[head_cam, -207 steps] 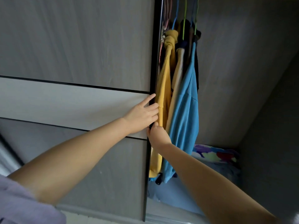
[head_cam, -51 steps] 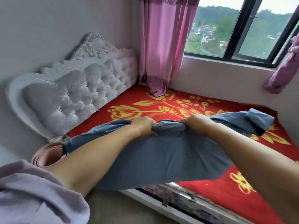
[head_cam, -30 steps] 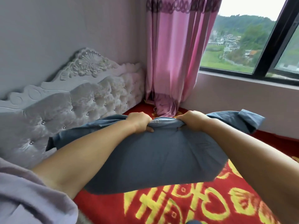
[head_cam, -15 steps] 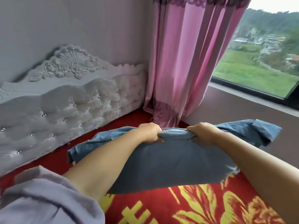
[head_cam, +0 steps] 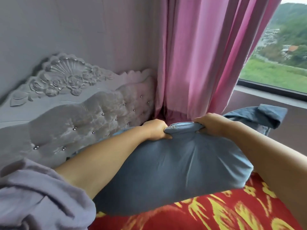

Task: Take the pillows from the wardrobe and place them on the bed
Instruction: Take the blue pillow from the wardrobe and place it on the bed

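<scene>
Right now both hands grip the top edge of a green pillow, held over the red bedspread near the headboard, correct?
Not quite: the pillow is blue-grey, not green. The head view shows the left hand and right hand gripping its top edge over the red bedspread near the headboard.

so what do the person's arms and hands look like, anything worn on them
Both forearms are bare from elbow to wrist. The left hand and right hand show no gloves, rings, watch or bracelets. The only clothing in view is a loose, soft lilac-grey fabric sleeve bunched up at the left upper arm; no sleeve shows on the right arm.
</scene>
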Tool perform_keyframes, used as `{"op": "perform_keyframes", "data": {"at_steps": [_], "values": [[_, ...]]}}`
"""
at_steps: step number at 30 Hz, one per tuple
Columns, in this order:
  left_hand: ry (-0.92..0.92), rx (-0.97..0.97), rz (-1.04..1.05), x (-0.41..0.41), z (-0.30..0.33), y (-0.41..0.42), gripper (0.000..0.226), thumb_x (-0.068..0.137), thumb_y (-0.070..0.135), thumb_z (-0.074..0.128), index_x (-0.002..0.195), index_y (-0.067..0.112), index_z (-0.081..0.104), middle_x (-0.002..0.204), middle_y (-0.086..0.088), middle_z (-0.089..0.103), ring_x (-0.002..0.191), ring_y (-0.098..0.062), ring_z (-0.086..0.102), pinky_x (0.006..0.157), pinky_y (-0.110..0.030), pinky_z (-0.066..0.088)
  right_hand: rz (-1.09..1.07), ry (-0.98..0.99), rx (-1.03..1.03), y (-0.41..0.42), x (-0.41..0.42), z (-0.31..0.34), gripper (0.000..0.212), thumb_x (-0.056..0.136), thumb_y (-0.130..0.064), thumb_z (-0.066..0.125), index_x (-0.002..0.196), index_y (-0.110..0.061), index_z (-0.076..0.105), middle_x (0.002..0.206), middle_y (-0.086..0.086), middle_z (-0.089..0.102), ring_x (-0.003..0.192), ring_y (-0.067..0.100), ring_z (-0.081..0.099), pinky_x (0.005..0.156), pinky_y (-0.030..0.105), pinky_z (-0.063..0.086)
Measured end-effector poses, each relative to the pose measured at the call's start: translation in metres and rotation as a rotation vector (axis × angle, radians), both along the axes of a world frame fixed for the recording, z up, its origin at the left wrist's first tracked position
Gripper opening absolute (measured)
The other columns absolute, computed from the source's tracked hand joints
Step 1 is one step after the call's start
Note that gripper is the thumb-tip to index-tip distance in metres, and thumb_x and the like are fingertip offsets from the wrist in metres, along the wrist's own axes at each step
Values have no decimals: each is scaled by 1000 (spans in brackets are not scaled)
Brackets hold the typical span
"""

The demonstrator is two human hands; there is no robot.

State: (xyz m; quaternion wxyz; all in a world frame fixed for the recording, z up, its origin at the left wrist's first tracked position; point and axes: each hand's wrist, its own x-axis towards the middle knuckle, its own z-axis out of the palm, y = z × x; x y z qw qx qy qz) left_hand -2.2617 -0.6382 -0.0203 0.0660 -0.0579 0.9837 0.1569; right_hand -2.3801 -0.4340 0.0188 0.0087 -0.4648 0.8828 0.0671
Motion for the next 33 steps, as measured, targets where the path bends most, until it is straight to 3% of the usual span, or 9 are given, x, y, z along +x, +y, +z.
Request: {"op": "perform_keyframes", "data": {"at_steps": [7,15,20,26,30,33], "values": [[32,-11,32,-32,-2,-85,29,85,49,60,72,23,55,79,2,58,85,-25,61,66,-30,40,-18,-20,38,-88,-25,7,22,87,-24,59,107,-15,62,109,10,69,100,33,63,80,35,48],[113,-9,117,-72,-5,-105,36,88,50,57,95,16,65,99,-9,68,93,-30,63,68,-31,42,30,56,162,-130,-76,26,32,91,-23,56,122,-15,58,119,12,65,109,32,60,88,38,47],[144,-1,243,-115,-33,-116,43,88,53,54,84,10,60,88,-10,65,89,-31,63,63,-31,39,152,12,209,-166,-139,18,27,92,-23,56,115,-11,61,114,12,66,107,29,60,89,37,46],[156,193,518,-214,-122,-148,47,88,55,52,66,14,45,84,-11,64,88,-32,63,64,-31,38,357,-66,391,-252,-274,-52,36,89,-29,63,116,-5,59,117,13,64,109,28,58,78,27,36],[17,211,594,-282,-185,-170,43,88,55,51,85,12,59,99,-11,68,96,-32,64,68,-32,38,421,-74,497,-297,-353,-132,38,87,-29,65,117,-6,59,119,14,64,111,28,58,86,31,42],[1,156,571,-329,-218,-210,43,89,54,51,88,12,60,102,-11,69,98,-30,63,70,-32,39,408,-86,468,-332,-405,-182,37,89,-30,63,118,-8,57,123,13,62,114,28,56,88,32,42]]}}
